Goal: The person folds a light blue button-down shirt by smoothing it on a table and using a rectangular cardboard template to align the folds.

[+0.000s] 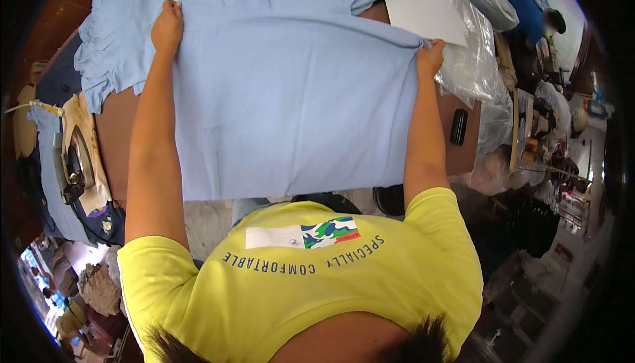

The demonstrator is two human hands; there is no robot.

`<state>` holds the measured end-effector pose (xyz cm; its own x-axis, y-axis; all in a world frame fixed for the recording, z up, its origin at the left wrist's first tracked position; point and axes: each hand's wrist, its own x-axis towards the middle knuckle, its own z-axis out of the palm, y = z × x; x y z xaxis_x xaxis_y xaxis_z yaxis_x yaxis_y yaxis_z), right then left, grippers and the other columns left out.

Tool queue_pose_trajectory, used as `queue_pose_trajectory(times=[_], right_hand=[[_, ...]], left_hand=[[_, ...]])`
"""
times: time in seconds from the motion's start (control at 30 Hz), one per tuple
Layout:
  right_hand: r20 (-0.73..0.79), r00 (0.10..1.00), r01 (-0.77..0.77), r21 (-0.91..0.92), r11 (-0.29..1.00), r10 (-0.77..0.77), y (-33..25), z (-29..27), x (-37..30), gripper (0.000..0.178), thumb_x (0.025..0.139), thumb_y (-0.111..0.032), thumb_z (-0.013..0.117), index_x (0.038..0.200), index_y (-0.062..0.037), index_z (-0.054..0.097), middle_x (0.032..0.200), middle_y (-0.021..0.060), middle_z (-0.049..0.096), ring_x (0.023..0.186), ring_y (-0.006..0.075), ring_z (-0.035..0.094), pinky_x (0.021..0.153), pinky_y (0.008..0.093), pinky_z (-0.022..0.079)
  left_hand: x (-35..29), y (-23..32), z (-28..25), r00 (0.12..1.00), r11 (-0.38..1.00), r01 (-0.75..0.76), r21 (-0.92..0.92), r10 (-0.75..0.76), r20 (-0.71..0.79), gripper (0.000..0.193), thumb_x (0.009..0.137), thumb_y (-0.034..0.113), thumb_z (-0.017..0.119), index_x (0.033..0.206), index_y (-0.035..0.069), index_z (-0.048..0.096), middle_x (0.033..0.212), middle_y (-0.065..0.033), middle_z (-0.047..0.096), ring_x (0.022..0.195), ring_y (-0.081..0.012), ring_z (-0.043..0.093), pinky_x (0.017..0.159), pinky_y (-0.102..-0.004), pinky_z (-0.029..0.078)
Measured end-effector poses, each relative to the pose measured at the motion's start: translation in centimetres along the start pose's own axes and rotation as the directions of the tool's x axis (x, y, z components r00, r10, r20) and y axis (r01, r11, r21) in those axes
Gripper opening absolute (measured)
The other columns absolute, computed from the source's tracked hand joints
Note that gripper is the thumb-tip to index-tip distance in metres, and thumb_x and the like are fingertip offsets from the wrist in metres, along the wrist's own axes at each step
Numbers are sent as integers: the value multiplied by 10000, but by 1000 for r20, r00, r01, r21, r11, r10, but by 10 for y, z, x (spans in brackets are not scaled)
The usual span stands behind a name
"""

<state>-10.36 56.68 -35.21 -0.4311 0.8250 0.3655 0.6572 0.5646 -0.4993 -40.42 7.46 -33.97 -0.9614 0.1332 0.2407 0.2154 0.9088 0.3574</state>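
Observation:
A light blue garment lies stretched across the table, its near part hanging over the front edge. My left hand pinches it at the far left, fingers closed on the fabric. At the far right, my right hand is closed on a bunched corner of the same garment, and the edge between the two hands is drawn out. Beyond that edge lies more light blue fabric, wrinkled and wavy at its border. Whether it is the same piece, I cannot tell.
An iron rests on a cloth at the left of the brown table. A white sheet and clear plastic bags lie at the far right. Nearer is a small black object. A person in blue is farther off.

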Motion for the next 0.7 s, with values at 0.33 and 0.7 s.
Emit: queue_pose_trajectory(times=[0.33, 0.7], right_hand=[[345, 874, 367, -9, 930, -341, 19, -117, -205, 471, 872, -280, 490, 1291, -85, 397, 1385, 174, 294, 1272, 358, 268, 1022, 470, 228], [190, 926, 333, 4, 943, -327, 107, -148, -202, 532, 856, -404, 500, 1307, -141, 400, 1372, 152, 325, 1260, 341, 288, 1025, 469, 221]], left_hand=[[-188, -68, -92, 920, 920, -385, -67, 378, -98, 293, 863, 214, 519, 1109, 62, 565, 1204, -180, 476, 1113, -330, 435, 922, -416, 341], [-328, -99, -104, 983, 983, -53, 178, 82, -163, 450, 828, 340, 569, 1165, 50, 497, 1232, -224, 417, 1124, -391, 379, 936, -456, 321]])
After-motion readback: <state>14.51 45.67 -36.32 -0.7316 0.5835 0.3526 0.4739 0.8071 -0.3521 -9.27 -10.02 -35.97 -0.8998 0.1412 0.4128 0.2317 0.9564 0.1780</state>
